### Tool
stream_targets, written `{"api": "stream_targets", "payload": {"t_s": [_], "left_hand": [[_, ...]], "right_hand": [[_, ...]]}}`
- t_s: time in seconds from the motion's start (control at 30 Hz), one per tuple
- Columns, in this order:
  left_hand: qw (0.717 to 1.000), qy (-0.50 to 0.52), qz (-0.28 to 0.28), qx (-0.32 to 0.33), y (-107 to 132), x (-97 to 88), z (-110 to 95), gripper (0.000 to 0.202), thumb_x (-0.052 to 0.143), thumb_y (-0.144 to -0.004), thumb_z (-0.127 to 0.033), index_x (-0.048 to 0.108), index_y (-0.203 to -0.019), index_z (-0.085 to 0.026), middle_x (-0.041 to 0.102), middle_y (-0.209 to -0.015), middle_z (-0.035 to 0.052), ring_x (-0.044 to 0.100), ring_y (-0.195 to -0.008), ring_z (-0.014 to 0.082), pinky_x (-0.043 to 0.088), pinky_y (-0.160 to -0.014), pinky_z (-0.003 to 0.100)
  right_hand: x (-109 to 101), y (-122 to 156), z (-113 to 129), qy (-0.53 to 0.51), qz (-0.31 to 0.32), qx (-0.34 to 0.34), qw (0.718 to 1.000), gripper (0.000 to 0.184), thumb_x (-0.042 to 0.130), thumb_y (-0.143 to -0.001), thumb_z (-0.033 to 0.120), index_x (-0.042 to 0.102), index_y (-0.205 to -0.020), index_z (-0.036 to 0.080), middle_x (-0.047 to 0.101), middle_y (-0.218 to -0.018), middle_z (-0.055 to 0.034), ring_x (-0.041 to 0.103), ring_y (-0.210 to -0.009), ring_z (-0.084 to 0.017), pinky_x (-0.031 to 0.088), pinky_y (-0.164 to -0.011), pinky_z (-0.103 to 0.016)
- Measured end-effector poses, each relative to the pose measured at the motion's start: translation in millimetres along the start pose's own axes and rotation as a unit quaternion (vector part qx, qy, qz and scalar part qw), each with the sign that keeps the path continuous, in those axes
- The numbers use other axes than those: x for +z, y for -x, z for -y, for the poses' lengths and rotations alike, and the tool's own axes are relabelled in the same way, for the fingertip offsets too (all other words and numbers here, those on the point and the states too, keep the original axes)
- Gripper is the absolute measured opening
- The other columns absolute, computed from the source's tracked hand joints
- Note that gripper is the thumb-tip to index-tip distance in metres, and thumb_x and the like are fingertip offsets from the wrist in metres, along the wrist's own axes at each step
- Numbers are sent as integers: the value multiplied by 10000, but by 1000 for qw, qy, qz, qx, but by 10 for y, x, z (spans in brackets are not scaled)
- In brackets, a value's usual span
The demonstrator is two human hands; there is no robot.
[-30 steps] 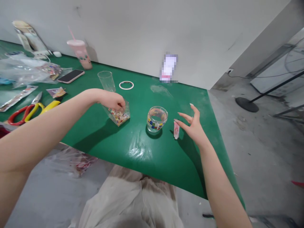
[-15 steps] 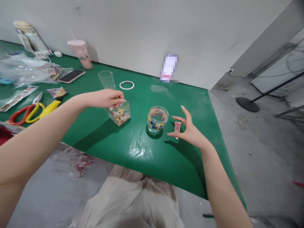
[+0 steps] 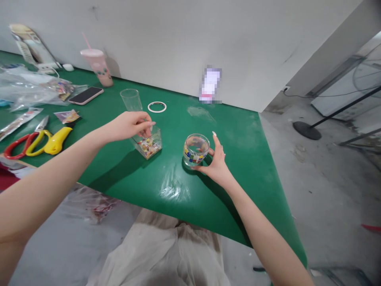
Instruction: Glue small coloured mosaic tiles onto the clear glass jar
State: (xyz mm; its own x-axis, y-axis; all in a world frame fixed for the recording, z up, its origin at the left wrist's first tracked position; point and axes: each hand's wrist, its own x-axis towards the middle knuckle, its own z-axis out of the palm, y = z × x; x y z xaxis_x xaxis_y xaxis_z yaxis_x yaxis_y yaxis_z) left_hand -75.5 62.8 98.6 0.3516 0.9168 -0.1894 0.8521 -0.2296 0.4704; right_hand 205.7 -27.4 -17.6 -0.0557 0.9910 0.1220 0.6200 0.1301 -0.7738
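Note:
My left hand (image 3: 139,125) reaches into a clear square box (image 3: 153,147) of small multicoloured tiles. Its fingers are bent together in a pinch, and their tips are partly hidden, so what they hold cannot be made out. To the right stands a round glass cup (image 3: 196,150), upright on the table, with a band of coloured mosaic tiles around its side. My right hand (image 3: 217,163) curls around the cup's right side, thumb low at the front and some fingers behind. Its index finger sticks up beside the rim.
The green table (image 3: 143,182) holds a tall clear cup (image 3: 131,100), a white ring (image 3: 156,107), a dark phone (image 3: 86,95) and a pink tumbler (image 3: 98,67). Red-handled scissors (image 3: 19,145), a yellow-handled tool (image 3: 58,141) and plastic bags (image 3: 32,89) lie left. A lit phone (image 3: 210,85) leans on the wall.
My right hand has moved left from beside the pink tube to the glass cup and closed around it. The tube is now hidden. My left hand stays at the tile box.

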Motion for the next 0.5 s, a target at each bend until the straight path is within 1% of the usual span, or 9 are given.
{"api": "stream_targets", "payload": {"t_s": [0.1,0.17,0.27,0.3,0.33,0.4,0.43,0.47,0.5], "left_hand": [[997,10,-79,15,39,28,21,308,454,-875,-450,603,-889,-181,721,-819,15,673,-803,170,498,-811,276],[987,41,-155,23,88,67,10,286,453,-888,-411,624,-913,-183,711,-774,7,670,-772,158,502,-812,276],[951,123,-280,43,202,144,-63,258,466,-897,-366,643,-952,-186,678,-687,-11,652,-692,131,511,-766,252],[937,145,-312,55,249,168,-103,249,476,-898,-365,644,-957,-192,666,-669,-20,647,-675,121,507,-750,238],[927,162,-332,67,298,191,-150,238,487,-900,-368,642,-966,-201,656,-661,-31,643,-666,111,499,-739,225],[916,198,-339,82,389,239,-262,206,511,-898,-373,631,-971,-224,632,-623,-51,633,-629,95,485,-701,207],[915,222,-326,81,425,271,-320,180,530,-890,-367,628,-938,-224,624,-596,-55,622,-594,89,481,-673,203],[920,249,-292,77,449,315,-374,168,547,-880,-361,625,-867,-213,623,-573,-51,606,-554,87,477,-632,201],[929,278,-234,70,460,374,-420,194,549,-876,-357,613,-788,-197,629,-559,-40,597,-526,88,473,-596,202]], "right_hand": [[45,-28,-2,-4,-16,7,1000,1199,771,-616,450,-32,-1483,250,683,-1168,-76,305,-1403,-318,-27,-1131,-658],[62,-37,-2,0,-20,8,1000,1191,769,-617,435,-23,-1485,245,684,-1169,-76,330,-1390,-324,-9,-1131,-658],[80,-45,-10,16,-37,9,999,1159,756,-632,421,-1,-1488,230,692,-1153,-86,354,-1375,-339,35,-1120,-670],[88,-52,-16,20,-43,9,999,1149,753,-637,420,6,-1489,229,696,-1145,-86,363,-1368,-342,47,-1116,-673],[97,-62,-24,25,-49,9,998,1142,751,-640,421,11,-1489,230,701,-1134,-84,377,-1360,-342,52,-1114,-673],[121,-98,-41,37,-61,5,997,1126,744,-651,432,19,-1489,230,709,-1109,-76,421,-1332,-331,39,-1121,-659],[132,-120,-49,45,-69,1,997,1108,732,-665,439,22,-1488,226,712,-1094,-73,451,-1311,-321,27,-1126,-648],[140,-142,-58,54,-77,-2,996,1084,716,-683,446,27,-1487,219,713,-1079,-70,482,-1285,-312,14,-1130,-638],[141,-163,-66,65,-83,-5,994,1059,698,-699,455,33,-1486,211,710,-1072,-72,511,-1255,-305,2,-1132,-631]]}}
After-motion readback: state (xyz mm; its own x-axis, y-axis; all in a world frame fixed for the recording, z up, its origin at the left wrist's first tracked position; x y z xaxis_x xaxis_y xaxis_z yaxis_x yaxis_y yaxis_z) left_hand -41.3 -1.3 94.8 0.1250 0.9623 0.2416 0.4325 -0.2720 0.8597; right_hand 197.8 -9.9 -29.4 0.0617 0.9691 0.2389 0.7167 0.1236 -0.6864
